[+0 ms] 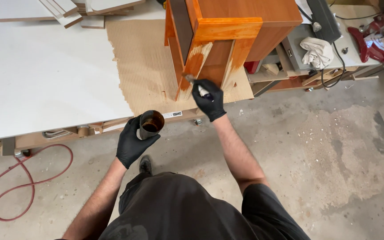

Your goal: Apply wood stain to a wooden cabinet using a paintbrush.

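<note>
My right hand (210,100), in a black glove, grips a small brush (195,84) whose bristles touch a leg of an orange-stained wooden cabinet (232,26). That leg (195,66) is orange at the top and bare pale wood lower down. My left hand (132,141), also gloved in black, holds a dark cup (150,124) of brown stain below the table edge. The cabinet stands on a sheet of brown cardboard (143,66) laid over the white worktable (41,75).
White boards (63,9) are stacked at the table's far left. A red hose (23,178) loops on the concrete floor at left. To the right stand a grey machine with a white rag (317,51) and a red power tool (378,40).
</note>
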